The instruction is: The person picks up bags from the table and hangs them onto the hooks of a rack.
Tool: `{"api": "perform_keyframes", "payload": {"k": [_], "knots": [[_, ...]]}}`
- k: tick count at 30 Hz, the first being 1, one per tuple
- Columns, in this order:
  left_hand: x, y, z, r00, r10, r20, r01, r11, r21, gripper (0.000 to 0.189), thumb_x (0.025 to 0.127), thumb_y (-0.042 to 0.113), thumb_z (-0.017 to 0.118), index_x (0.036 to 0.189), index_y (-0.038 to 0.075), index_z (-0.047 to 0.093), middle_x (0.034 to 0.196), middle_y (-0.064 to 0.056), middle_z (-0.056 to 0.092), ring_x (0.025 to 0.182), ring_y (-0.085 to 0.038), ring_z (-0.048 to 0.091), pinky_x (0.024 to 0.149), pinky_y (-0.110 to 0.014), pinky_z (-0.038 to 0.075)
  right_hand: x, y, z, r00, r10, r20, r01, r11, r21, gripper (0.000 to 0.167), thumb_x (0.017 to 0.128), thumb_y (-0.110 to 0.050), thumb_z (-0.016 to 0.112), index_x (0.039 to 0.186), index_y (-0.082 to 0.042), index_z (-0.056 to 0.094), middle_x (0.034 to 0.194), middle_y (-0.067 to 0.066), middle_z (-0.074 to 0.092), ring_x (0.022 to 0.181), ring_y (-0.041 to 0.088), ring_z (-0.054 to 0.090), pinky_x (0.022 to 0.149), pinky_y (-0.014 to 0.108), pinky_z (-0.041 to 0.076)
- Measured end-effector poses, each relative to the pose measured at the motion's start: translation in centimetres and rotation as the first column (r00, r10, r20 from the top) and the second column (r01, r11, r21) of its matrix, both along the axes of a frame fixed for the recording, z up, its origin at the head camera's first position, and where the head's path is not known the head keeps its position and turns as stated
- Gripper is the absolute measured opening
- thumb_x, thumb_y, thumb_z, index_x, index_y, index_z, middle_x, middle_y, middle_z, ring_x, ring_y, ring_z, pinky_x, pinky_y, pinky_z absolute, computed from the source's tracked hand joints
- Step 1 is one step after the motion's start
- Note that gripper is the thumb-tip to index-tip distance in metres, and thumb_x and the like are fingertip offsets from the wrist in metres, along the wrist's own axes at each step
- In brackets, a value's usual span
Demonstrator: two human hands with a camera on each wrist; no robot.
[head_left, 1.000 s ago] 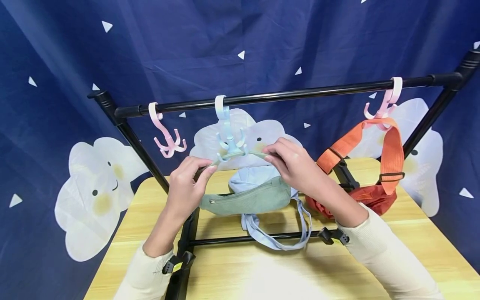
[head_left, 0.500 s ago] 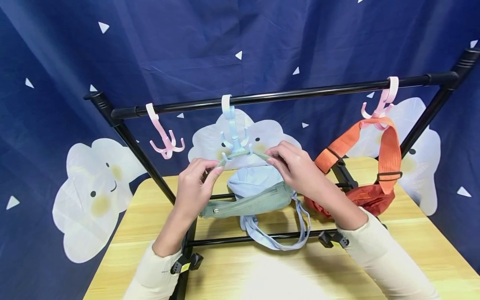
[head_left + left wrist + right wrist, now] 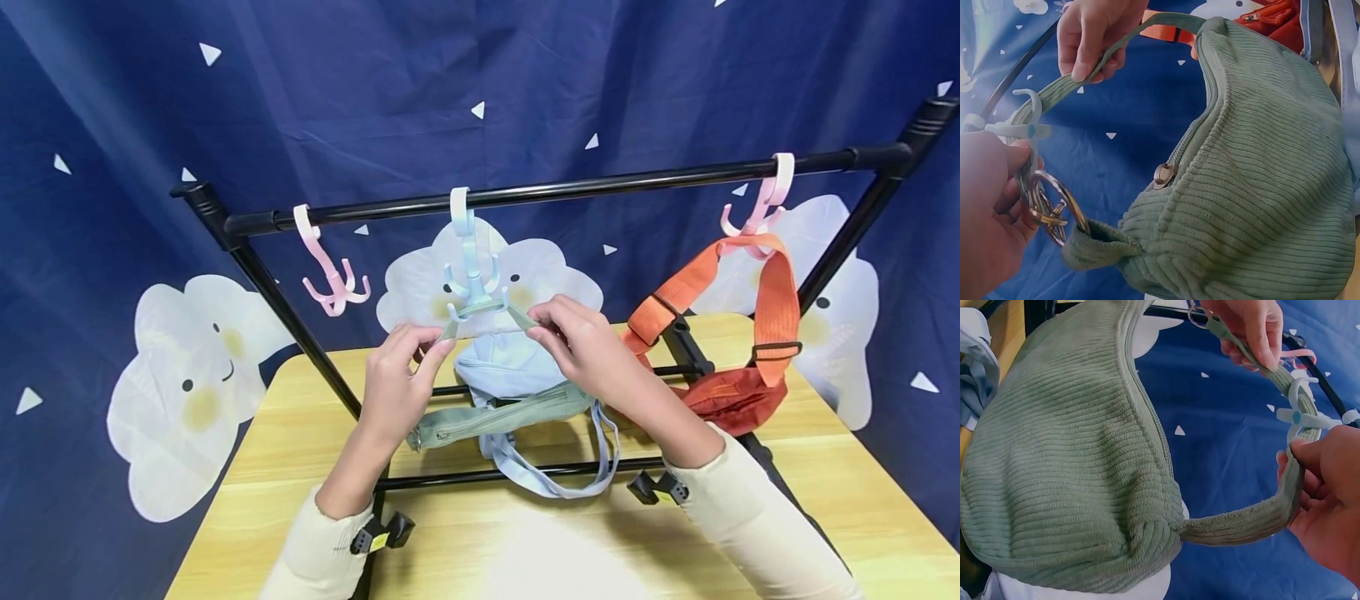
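The left hand (image 3: pixel 399 377) and right hand (image 3: pixel 581 343) are pinching the strap (image 3: pixel 1241 527) of the green bag (image 3: pixel 1266 150), which is hanging below the blue hook (image 3: pixel 471 257); the strap is seemingly hooked, not yet released.

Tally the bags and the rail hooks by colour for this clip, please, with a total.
Green bag: 1
Light blue bag: 1
Red and orange bag: 1
Pink hooks: 2
Light blue hook: 1
Total: 6
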State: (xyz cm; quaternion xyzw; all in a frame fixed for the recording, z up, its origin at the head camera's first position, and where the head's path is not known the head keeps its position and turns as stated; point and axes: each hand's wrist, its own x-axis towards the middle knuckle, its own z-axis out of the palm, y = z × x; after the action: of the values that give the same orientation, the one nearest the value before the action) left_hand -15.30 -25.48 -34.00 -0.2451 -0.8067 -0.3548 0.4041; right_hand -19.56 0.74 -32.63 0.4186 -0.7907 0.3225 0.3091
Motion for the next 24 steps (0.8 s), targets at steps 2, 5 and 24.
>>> {"api": "perform_keyframes", "payload": {"k": [2, 5, 24], "knots": [[0.1, 0.0, -0.1, 1.0, 0.003, 0.001, -0.003, 1.0, -0.001, 0.008, 0.093, 0.007, 0.076, 0.097, 0.001, 0.075, 0.082, -0.01, 0.07, 0.072, -0.017, 0.058, 0.067, -0.015, 0.046, 0.0, 0.0, -0.1, 1.0, 0.0, 0.001, 0.0, 1.0, -0.001, 0.012, 0.093, -0.003, 0.074, 0.103, -0.002, 0.067, 0.084, 0.006, 0.06, 0.069, 0.009, 0.048, 0.06, 0.024, 0.044], [0.2, -0.1, -0.3, 1.0, 0.008, -0.002, -0.008, 1.0, 0.003, 0.008, 0.092, 0.005, 0.077, 0.097, 0.0, 0.075, 0.081, -0.01, 0.07, 0.072, -0.016, 0.058, 0.066, -0.017, 0.047, 0.1, -0.1, -0.1, 1.0, -0.002, 0.008, 0.002, 1.0, -0.005, 0.012, 0.093, -0.003, 0.074, 0.103, -0.002, 0.068, 0.083, 0.005, 0.06, 0.068, 0.008, 0.048, 0.06, 0.023, 0.044], [1.3, -0.7, -0.9, 1.0, 0.014, 0.014, -0.014, 1.0, 0.022, 0.017, 0.089, 0.003, 0.079, 0.106, 0.003, 0.078, 0.082, -0.007, 0.069, 0.073, -0.015, 0.061, 0.065, -0.018, 0.049, 1.0, 1.8, -0.2, 0.999, 0.003, 0.05, -0.003, 1.0, 0.007, 0.028, 0.09, -0.004, 0.077, 0.117, -0.004, 0.068, 0.083, 0.0, 0.059, 0.074, 0.006, 0.053, 0.063, 0.026, 0.05]]}}
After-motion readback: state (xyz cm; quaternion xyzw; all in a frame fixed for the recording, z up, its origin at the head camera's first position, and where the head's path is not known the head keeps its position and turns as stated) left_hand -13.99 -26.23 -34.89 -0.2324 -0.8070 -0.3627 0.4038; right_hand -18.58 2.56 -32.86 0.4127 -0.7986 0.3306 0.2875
